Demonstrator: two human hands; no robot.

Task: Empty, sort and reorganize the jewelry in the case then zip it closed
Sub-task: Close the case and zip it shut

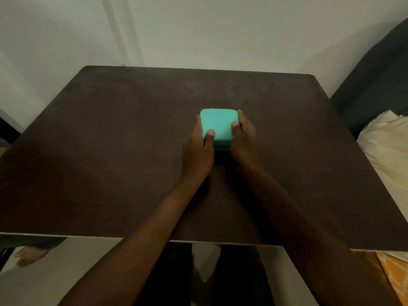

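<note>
A small, square turquoise jewelry case with rounded corners [218, 125] sits closed near the middle of the dark brown surface [110, 151]. The left hand [198, 149] and right hand [244, 138] grasp its sides, thumbs on the lid. No writing is readable.

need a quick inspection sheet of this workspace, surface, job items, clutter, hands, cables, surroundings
surface: dark brown table, matte, bare apart from the case
job's things: teal jewelry case near the table's middle, lid shut; no jewelry in sight
clutter: nothing seen
grippers: left hand grips the case's left side, thumb on the lid; right hand grips its right side, thumb on the lid
cables: nothing seen
surroundings: pale wall behind the table; dark seat with cream cloth at right; orange fabric at lower right; pale floor below the near edge
</note>
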